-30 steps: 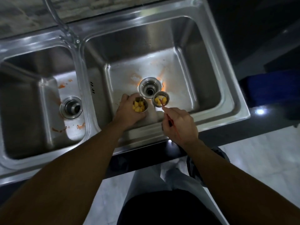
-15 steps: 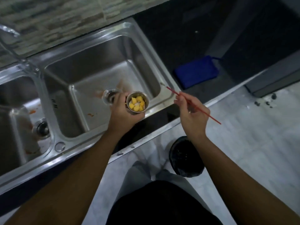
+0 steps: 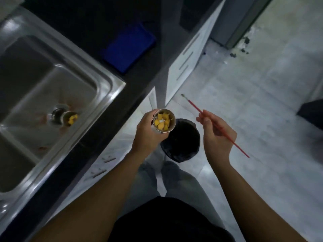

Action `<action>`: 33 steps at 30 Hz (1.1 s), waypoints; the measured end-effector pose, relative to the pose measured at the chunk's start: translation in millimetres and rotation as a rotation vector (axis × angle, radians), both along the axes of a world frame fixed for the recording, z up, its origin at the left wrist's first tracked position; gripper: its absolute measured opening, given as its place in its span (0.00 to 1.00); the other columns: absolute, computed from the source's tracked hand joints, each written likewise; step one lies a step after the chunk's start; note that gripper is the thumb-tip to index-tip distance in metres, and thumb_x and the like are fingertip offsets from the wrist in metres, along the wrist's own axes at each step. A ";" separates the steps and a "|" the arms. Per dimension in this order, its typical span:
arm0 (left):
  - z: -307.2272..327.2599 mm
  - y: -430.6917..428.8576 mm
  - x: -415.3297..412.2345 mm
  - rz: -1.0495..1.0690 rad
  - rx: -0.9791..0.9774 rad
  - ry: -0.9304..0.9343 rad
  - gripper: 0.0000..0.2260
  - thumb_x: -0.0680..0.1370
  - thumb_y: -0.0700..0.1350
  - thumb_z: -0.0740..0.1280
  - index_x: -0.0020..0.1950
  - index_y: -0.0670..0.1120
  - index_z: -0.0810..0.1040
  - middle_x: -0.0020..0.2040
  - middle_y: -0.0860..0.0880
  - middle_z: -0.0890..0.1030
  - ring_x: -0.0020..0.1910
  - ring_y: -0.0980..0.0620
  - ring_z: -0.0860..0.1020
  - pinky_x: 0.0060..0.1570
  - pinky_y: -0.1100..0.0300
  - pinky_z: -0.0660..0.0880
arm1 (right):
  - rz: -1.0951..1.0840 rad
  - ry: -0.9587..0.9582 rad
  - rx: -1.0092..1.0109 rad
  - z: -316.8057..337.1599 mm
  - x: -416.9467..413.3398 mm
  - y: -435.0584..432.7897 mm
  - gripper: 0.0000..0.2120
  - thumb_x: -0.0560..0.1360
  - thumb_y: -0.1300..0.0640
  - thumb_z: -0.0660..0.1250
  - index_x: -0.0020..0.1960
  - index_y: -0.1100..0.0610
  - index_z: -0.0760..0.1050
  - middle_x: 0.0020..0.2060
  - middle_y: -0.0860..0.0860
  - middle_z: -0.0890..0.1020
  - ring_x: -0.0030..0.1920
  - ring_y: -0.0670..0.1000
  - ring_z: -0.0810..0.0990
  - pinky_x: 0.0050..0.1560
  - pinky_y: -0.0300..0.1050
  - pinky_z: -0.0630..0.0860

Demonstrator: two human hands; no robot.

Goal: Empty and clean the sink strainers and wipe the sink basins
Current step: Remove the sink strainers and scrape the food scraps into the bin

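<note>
A person's left hand (image 3: 146, 131) grips a steel sink strainer (image 3: 164, 120), held upright and loaded with yellow food scraps (image 3: 162, 121), at the near-left edge of a black-lined waste bin (image 3: 180, 141) on the pale tiled floor (image 3: 262, 102). The right hand (image 3: 217, 137) pinches a thin red brush (image 3: 215, 125) like a pencil, its bristle tip raised and pointing away, clear of the strainer. The cup sits only partly over the bin's mouth; tipped from here, some scraps would likely fall past the rim and onto the floor or the person's trouser legs just below. Wet pieces may also cling inside, and a hard flick of the brush to free them could scatter bits beyond the liner. A second strainer (image 3: 70, 117), also holding yellow scraps, rests beside the open drain (image 3: 57, 113) in the right sink basin (image 3: 52, 81), where orange smears remain; knocked, it could spill into the unguarded drain. A blue cloth or pad (image 3: 128, 47) lies on the dark countertop (image 3: 97, 23) beyond the sink.
</note>
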State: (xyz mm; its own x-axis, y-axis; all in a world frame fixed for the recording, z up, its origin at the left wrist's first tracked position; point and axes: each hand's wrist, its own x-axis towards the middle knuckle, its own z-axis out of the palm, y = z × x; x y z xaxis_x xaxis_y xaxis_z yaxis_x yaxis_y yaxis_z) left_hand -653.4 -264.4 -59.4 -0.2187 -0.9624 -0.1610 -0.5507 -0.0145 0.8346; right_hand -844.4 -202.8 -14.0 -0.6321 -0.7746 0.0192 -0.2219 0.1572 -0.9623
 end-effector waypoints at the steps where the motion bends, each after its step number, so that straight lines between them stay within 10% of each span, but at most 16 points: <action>1: -14.8 3.1 -5.3 -0.022 0.026 -0.024 0.36 0.66 0.49 0.82 0.71 0.51 0.72 0.66 0.53 0.78 0.64 0.61 0.73 0.61 0.74 0.72 | 0.007 -0.005 0.036 -9.1 -6.8 10.7 0.09 0.81 0.63 0.67 0.59 0.60 0.83 0.49 0.53 0.87 0.50 0.52 0.87 0.55 0.56 0.84; 7: -104.6 8.6 -26.0 -0.192 0.157 -0.122 0.38 0.67 0.51 0.81 0.73 0.50 0.69 0.69 0.50 0.77 0.69 0.51 0.74 0.65 0.58 0.77 | 0.157 0.014 0.272 -70.7 -16.6 60.4 0.10 0.78 0.66 0.69 0.56 0.58 0.85 0.47 0.51 0.88 0.49 0.51 0.87 0.54 0.55 0.84; 13: -172.5 2.0 -36.1 -0.332 0.234 -0.177 0.34 0.66 0.49 0.82 0.70 0.51 0.73 0.65 0.51 0.80 0.64 0.52 0.78 0.56 0.73 0.69 | 0.253 0.059 0.415 -130.7 1.0 69.2 0.10 0.78 0.61 0.70 0.57 0.55 0.85 0.51 0.48 0.87 0.52 0.43 0.85 0.58 0.45 0.83; 33: -283.9 -12.6 -50.9 -0.542 0.300 -0.316 0.34 0.67 0.46 0.80 0.71 0.48 0.72 0.66 0.48 0.76 0.66 0.49 0.75 0.64 0.53 0.76 | 0.185 0.134 0.444 -261.9 -1.1 63.8 0.07 0.77 0.62 0.71 0.54 0.56 0.86 0.47 0.49 0.88 0.45 0.43 0.86 0.51 0.38 0.84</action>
